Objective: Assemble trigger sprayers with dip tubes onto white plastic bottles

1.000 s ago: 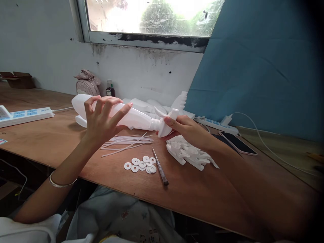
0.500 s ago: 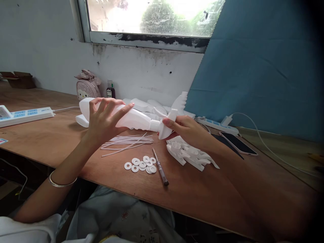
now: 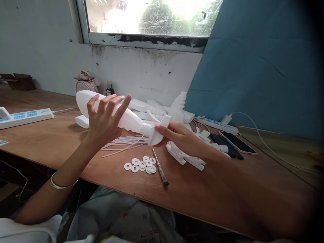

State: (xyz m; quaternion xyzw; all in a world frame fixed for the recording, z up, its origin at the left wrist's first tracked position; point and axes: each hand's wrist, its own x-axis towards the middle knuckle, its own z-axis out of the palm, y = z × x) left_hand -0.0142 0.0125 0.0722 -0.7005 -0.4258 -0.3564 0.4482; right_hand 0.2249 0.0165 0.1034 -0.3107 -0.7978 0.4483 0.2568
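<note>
Above the counter (image 3: 192, 192), the left hand (image 3: 102, 119) cradled the tilted white bottle (image 3: 129, 120) while the right hand (image 3: 181, 135) gripped the spray head (image 3: 155, 135) at its right end; steady, straight alignment seemed wise.

Bottle (image 3: 130, 120) behind washers (image 3: 144, 165), screwdriver (image 3: 160, 167) right of them

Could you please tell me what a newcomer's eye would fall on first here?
Probably the white bottle, slanting above the table, with the left hand on it and the right hand gripping its trigger head. Next, perhaps, the large blue cloth at the upper right, beside the bright window.
</note>
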